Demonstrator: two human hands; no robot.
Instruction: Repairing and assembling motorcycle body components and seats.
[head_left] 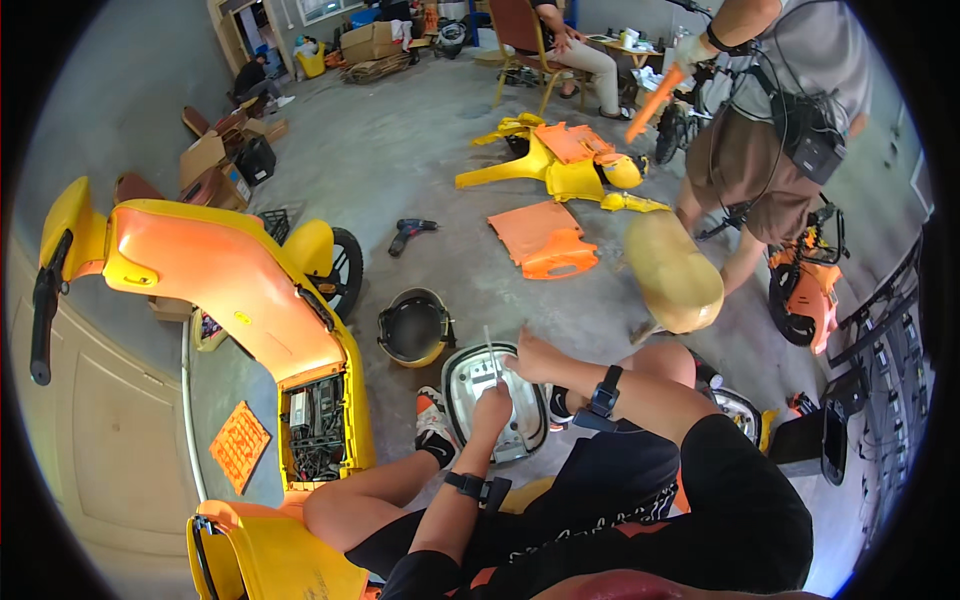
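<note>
My left hand (491, 408) is closed round the lower end of a thin pale rod (490, 348), which points up and away from me; its kind is hard to make out. Beneath both hands lies an oval shell (522, 440) with a dark rim and a pale, metallic-looking inside, on the floor between my feet. My right hand (538, 358) reaches in over the shell's far right side, close to the rod. Its thumb and a finger are apart, and nothing shows in its grip.
To my left stands a yellow-orange scooter body (220, 275) with bared wiring. An orange grid panel (240, 446), a round bucket-like container (415, 327), a power drill (411, 236), orange panels (540, 240) and a yellow seat (675, 275) lie around. A person (770, 130) holds an orange part.
</note>
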